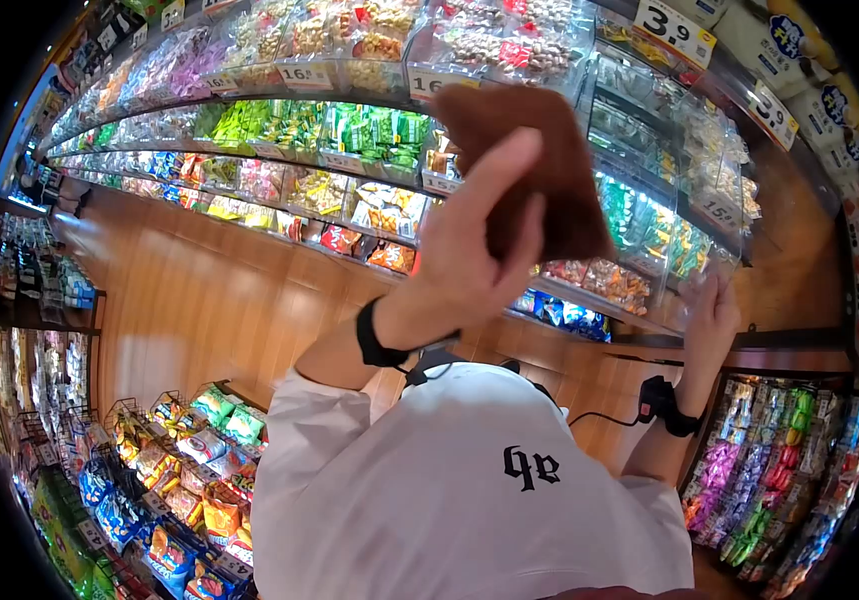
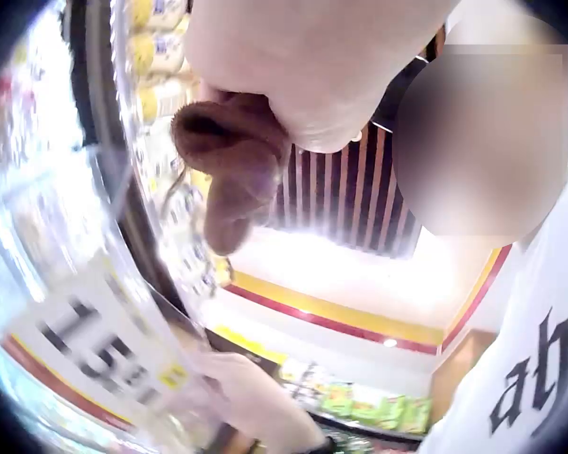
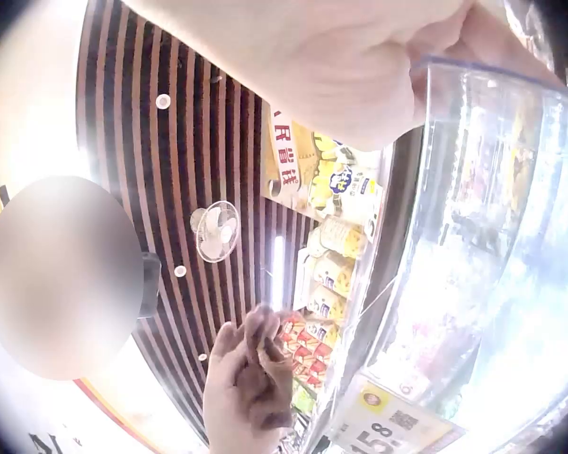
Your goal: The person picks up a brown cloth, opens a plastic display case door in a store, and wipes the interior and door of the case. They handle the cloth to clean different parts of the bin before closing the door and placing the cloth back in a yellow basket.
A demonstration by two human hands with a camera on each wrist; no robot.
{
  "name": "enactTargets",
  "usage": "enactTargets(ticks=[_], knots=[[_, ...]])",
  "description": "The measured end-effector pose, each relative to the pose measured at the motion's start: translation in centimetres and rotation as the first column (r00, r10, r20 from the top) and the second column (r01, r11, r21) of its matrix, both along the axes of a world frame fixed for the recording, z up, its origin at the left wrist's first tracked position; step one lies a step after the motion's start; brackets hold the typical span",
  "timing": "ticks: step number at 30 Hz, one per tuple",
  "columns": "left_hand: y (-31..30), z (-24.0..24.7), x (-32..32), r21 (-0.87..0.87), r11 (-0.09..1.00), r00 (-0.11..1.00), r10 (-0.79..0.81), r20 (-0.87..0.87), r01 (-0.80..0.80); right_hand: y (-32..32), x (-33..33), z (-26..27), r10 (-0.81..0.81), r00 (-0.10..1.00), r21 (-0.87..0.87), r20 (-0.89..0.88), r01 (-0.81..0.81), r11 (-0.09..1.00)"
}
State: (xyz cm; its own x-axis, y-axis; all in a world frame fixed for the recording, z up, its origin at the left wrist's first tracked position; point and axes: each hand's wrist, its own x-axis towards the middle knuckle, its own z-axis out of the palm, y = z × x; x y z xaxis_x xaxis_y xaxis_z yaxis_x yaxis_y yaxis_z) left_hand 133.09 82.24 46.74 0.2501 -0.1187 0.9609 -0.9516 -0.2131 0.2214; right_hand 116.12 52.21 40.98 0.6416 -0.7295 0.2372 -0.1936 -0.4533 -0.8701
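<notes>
A brown cloth (image 1: 559, 190), fuzzy and folded over itself, is gripped by my left hand (image 1: 459, 240), raised in front of the shelves in the head view. The left wrist view shows the cloth (image 2: 232, 161) bunched under the hand (image 2: 303, 66), most fingers hidden behind it. On the right, my right hand (image 1: 712, 318) touches the corner of a clear plastic bin (image 1: 664, 290), with its fingers pointing up. In the right wrist view that hand (image 3: 331, 66) lies against the rim of the bin (image 3: 492, 78); its fingertips are partly hidden.
Tiered clear bins of wrapped snacks (image 1: 379, 130) fill the shelves ahead, with price tags (image 1: 674, 30) on their fronts. Snack bag racks (image 1: 179, 470) stand behind on the left, and a rack of colourful packets (image 1: 769, 460) on the right. Wooden floor (image 1: 209, 270) lies between.
</notes>
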Motion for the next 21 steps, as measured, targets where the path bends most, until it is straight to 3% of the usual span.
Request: enactTargets(ticks=[3,4,6,7,9,11,13,15,19,21], knots=[[2.7,-5.2,2.3,0.111,0.993,0.986,0.054,-0.160,-0.036,0.6,0.6,0.6,-0.077,0.997,0.069,-0.007,0.077,0.995],[2.8,-6.2,2.0,0.207,0.978,0.934,0.095,-0.345,-0.023,0.4,0.7,0.8,-0.084,0.996,0.050,-0.029,0.085,0.995],[2.5,-7.8,1.7,0.291,0.956,0.819,0.135,-0.558,0.041,0.0,0.9,1.2,-0.094,0.993,0.009,-0.074,0.095,0.995],[1.8,-9.5,2.5,0.253,0.963,0.855,0.056,-0.515,0.090,0.5,1.2,1.8,-0.103,0.992,0.002,-0.072,0.103,0.995],[-0.1,-12.0,3.0,-0.019,0.969,0.886,-0.233,-0.402,0.246,1.6,1.6,3.1,-0.118,0.991,-0.015,-0.063,0.117,0.993],[-2.2,-12.4,1.8,-0.105,0.896,0.809,-0.435,-0.395,0.431,1.5,2.0,3.1,-0.125,0.991,-0.002,-0.053,0.125,0.992],[-3.8,-11.3,-0.6,-0.265,0.826,0.638,-0.555,-0.533,0.498,1.1,1.7,3.0,-0.135,0.988,-0.017,-0.075,0.134,0.991],[-3.1,-10.7,-1.5,-0.333,0.777,0.557,-0.620,-0.552,0.535,1.6,1.8,3.4,-0.132,0.989,-0.036,-0.069,0.130,0.991],[-2.6,-9.9,-0.6,-0.269,0.752,0.455,-0.599,-0.658,0.601,1.5,2.0,3.6,-0.136,0.989,-0.034,-0.056,0.135,0.990],[-2.9,-8.6,-0.9,-0.501,0.645,0.334,-0.746,-0.576,0.577,1.4,1.9,3.3,-0.144,0.989,0.007,-0.034,0.144,0.990]])
